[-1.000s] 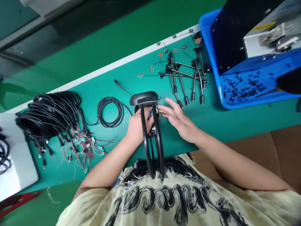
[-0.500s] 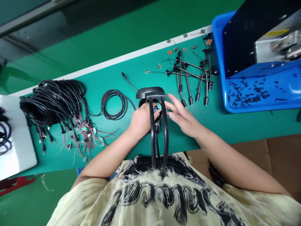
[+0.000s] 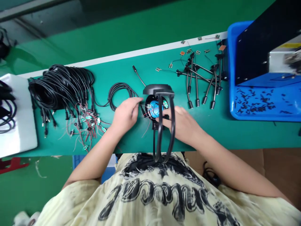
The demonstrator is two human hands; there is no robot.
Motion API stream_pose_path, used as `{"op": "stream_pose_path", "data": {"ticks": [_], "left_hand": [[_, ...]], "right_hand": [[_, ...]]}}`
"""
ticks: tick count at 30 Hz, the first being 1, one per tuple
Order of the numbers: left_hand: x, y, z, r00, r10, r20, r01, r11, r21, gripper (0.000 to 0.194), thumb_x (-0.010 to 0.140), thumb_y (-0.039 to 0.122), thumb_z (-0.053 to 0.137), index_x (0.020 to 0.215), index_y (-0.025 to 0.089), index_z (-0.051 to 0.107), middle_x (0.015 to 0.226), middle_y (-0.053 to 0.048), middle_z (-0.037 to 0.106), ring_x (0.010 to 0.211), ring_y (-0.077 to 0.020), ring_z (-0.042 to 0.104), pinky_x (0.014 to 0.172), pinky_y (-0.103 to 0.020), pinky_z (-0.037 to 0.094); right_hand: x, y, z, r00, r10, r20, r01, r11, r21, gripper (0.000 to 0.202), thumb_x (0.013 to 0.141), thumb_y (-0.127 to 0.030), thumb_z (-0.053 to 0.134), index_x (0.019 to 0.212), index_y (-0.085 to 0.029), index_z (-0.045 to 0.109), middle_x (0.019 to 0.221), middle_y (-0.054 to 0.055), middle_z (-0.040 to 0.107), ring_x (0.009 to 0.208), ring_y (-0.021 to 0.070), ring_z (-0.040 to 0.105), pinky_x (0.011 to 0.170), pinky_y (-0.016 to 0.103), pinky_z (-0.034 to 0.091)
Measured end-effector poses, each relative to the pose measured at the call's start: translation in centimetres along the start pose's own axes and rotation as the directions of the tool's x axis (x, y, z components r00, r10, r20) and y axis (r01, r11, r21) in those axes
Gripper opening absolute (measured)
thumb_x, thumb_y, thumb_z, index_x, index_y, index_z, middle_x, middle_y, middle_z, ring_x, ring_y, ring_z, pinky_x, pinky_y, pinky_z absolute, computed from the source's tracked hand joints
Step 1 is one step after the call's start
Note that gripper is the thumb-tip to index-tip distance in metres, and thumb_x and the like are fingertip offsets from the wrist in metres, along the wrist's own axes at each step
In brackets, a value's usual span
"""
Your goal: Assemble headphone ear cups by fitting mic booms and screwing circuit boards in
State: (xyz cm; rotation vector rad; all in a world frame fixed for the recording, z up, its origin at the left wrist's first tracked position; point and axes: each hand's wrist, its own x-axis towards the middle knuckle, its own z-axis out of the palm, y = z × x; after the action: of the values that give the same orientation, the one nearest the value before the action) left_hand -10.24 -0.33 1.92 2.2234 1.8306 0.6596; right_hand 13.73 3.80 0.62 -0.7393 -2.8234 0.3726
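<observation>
A black headset (image 3: 172, 128) lies on the green bench in front of me, its headband arching toward my body. Its near ear cup is open, showing a blue round speaker (image 3: 154, 109), thin red wires and a small green circuit board (image 3: 165, 104). My right hand (image 3: 184, 124) is at the cup's right side, gripping it with fingers reaching over its edge, partly behind the headband. Just left of the cup is my left hand (image 3: 125, 114), index finger stretched toward the cable entry and thumb apart; nothing shows in it. A microphone boom (image 3: 139, 76) sticks out behind the headset.
A coiled black cable (image 3: 119, 89) lies left of the headset. Farther left are a cable bundle (image 3: 63, 89) with wired boards and a white foam box (image 3: 23, 125). Several microphone booms (image 3: 197, 89) lie right, beside a blue tray (image 3: 265, 116) with small black pieces and a machine.
My left hand has moved left out of the ear cup, uncovering the blue speaker. My right hand has closed in on the cup's right side. The whole view has shifted slightly.
</observation>
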Motion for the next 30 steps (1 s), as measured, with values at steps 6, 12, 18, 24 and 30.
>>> {"op": "stream_pose_path", "data": {"ticks": [6,12,18,24,30], "left_hand": [[-0.4,-2.7,1.8,0.982,0.076,0.172,-0.079,0.997,0.014,0.045,0.092,0.014,0.040,0.135,0.017,0.049,0.142,-0.009,0.051,0.122,-0.0241,0.048,0.105,-0.044,0.040],[-1.0,-2.7,0.6,0.981,0.061,0.187,-0.073,0.995,0.060,0.036,0.090,0.020,0.051,0.125,0.017,0.057,0.118,-0.009,0.065,0.110,-0.0244,0.051,0.097,-0.042,0.043],[-2.2,-2.7,-1.7,0.992,0.110,0.053,-0.114,0.991,0.076,0.019,0.091,0.025,0.056,0.108,0.022,0.064,0.096,-0.005,0.070,0.099,-0.0205,0.056,0.087,-0.036,0.046],[-1.8,-1.5,-2.9,0.975,0.217,0.040,-0.218,0.975,0.039,0.007,0.091,0.022,0.058,0.093,0.025,0.065,0.099,0.000,0.072,0.098,-0.0152,0.060,0.087,-0.033,0.046],[-1.4,-0.9,-3.1,0.973,0.228,-0.048,-0.225,0.973,0.055,0.007,0.090,0.019,0.060,0.095,0.023,0.062,0.095,0.000,0.073,0.093,-0.0151,0.061,0.086,-0.032,0.048]], "right_hand": [[2.3,-0.6,-0.2,0.993,-0.036,0.113,0.050,0.992,-0.117,0.020,0.088,-0.012,0.048,0.095,-0.018,0.066,0.093,0.010,0.060,0.088,0.0232,0.052,0.068,0.033,0.034],[0.3,-1.0,-2.0,0.987,-0.160,0.030,0.163,0.967,-0.196,0.022,0.093,-0.024,0.046,0.104,-0.016,0.063,0.141,0.013,0.048,0.123,0.0324,0.046,0.087,0.044,0.043],[-2.4,-1.5,-1.9,0.991,-0.135,-0.020,0.131,0.982,-0.138,0.015,0.092,-0.027,0.055,0.096,-0.018,0.066,0.075,0.004,0.065,0.075,0.0195,0.060,0.072,0.037,0.044],[-1.1,-2.0,-1.1,0.983,0.146,-0.114,-0.154,0.986,-0.059,0.021,0.092,-0.025,0.052,0.108,-0.018,0.064,0.104,0.006,0.069,0.079,0.0179,0.062,0.067,0.033,0.046],[-0.1,-1.9,-0.7,0.994,-0.009,-0.110,0.003,0.999,-0.055,0.026,0.092,-0.022,0.051,0.113,-0.014,0.065,0.124,0.006,0.064,0.098,0.0209,0.061,0.078,0.034,0.051]]}}
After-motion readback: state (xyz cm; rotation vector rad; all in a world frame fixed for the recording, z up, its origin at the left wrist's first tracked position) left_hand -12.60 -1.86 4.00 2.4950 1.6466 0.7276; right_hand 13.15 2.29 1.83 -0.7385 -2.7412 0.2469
